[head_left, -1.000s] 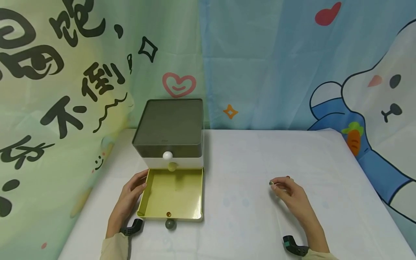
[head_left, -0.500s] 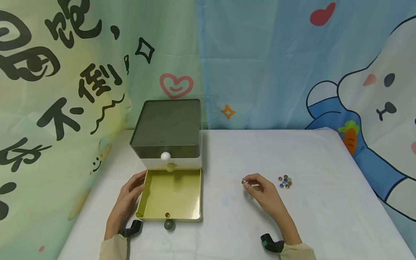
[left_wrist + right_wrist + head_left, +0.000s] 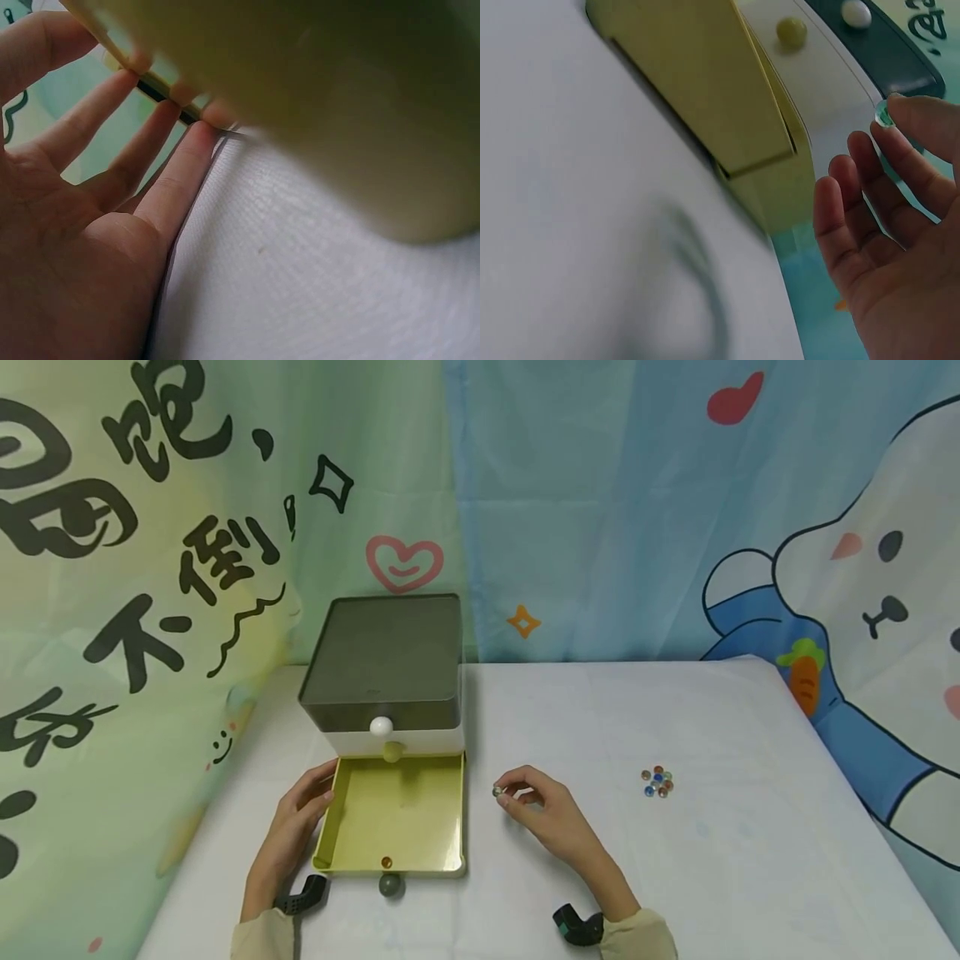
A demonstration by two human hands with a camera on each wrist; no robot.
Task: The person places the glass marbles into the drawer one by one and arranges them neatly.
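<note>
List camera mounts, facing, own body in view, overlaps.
Head: on the head, facing forward and down over the open, rectangular yellow drawer; left hand, right hand, beige cloth sleeves show.
Left wrist: worn there, facing left hand at drawer's side; only that hand.
Right wrist: worn there, facing right hand pinching round, greenish, glassy marble; only that hand.
Head and right wrist share drawer, marble.

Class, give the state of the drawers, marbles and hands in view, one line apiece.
Top drawer: closed
Middle drawer: closed
Bottom drawer: pulled open
Marble inside it: near the front
Loose marbles: clustered on the table
Left hand: touching the bottom drawer's side
Right hand: pinching a marble
</note>
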